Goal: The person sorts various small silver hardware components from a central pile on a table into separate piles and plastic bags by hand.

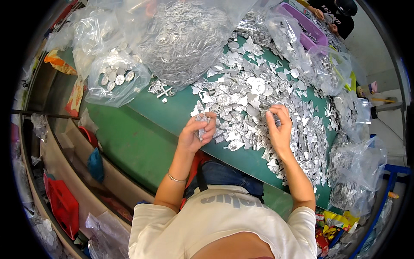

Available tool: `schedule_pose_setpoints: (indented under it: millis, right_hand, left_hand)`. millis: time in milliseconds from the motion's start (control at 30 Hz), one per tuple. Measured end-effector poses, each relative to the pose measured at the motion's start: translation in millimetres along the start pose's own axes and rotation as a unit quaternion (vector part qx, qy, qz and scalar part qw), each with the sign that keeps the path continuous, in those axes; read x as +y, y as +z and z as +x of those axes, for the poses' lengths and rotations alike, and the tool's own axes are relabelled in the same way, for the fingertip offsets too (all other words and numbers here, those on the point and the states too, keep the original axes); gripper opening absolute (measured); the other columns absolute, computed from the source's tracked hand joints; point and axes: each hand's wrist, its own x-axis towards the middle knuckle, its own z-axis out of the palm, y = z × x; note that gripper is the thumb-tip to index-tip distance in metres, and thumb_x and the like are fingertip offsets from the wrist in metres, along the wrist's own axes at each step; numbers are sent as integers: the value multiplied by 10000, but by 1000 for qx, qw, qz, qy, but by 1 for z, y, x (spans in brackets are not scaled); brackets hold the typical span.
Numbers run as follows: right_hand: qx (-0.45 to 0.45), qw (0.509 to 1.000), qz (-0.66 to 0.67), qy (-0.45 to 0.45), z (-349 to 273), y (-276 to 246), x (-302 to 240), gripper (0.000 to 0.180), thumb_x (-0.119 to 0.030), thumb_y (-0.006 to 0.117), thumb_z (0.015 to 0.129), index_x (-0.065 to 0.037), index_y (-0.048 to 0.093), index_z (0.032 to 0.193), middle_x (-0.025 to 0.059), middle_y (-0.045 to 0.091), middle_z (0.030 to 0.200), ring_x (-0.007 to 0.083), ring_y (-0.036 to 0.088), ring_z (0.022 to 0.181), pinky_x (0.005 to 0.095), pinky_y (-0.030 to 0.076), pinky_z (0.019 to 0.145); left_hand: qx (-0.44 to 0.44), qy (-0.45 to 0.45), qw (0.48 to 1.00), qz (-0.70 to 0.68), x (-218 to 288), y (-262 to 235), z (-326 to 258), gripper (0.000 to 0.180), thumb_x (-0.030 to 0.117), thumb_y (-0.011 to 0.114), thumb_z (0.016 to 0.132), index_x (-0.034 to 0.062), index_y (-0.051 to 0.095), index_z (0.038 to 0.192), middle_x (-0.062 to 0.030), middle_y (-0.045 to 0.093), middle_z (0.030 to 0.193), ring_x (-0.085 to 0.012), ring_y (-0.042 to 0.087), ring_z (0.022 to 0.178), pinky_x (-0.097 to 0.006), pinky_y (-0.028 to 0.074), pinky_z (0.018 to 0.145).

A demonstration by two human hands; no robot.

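A wide heap of small flat silver metal pieces (235,101) covers much of the green tabletop (161,114); among them are butterfly shapes and ovals. At the heap's near left edge, my left hand (197,131) is closed around a few silver metal pieces (201,125), held between thumb and fingers. My right hand (280,127) hovers over or touches the middle of the heap, thumb and forefinger brought together in a pinch. What sits between those fingertips, if anything, is too small to make out.
A big clear bag (185,47) bulging with metal pieces stands at the back, with a smaller bag of round discs (114,84) to its left. More filled bags (355,166) line the right edge. Far right, a purple basket (302,26) sits near another person (334,17).
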Motion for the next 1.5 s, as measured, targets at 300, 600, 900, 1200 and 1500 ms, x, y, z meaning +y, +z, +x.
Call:
schedule_pose_setpoints:
  millis: [300,600,900,1200,1500]
  right_hand:
    - [-108,975,153,122,-32,6,-41,177,-98,635,800,-24,610,958,40,569,869,126,517,807,253,408,735]
    - [-34,979,-199,-25,6,-1,14,430,-218,654,778,-41,525,1148,201,443,1259,360,377,1197,444,309,968]
    - [-82,979,-172,-72,-41,0,-6,240,-51,608,774,-47,587,1013,134,520,1192,341,460,1149,413,384,913]
    - [50,995,-80,25,-42,-32,-2,172,-17,654,718,-9,623,887,108,602,960,274,529,910,350,413,816]
    - [18,986,-155,-53,-42,-16,9,180,-92,639,763,-23,622,929,109,591,910,282,540,832,362,418,760]
  left_hand:
    - [155,-85,982,64,-57,54,15,245,179,600,849,66,546,1059,-99,602,907,-203,629,843,-314,566,603]
    - [92,-68,993,41,-52,50,6,187,168,587,857,87,536,1018,-68,531,788,-168,536,688,-217,434,468]
    - [95,-10,995,34,-36,44,-7,234,88,581,813,72,483,1026,-77,476,874,-143,487,722,-214,437,472]
    - [117,23,992,43,-39,40,-12,177,75,579,817,68,503,977,-67,476,823,-147,488,683,-217,435,457]
    - [146,17,984,101,-51,52,-16,282,67,632,804,75,490,1048,-56,520,836,-147,513,689,-230,422,468]
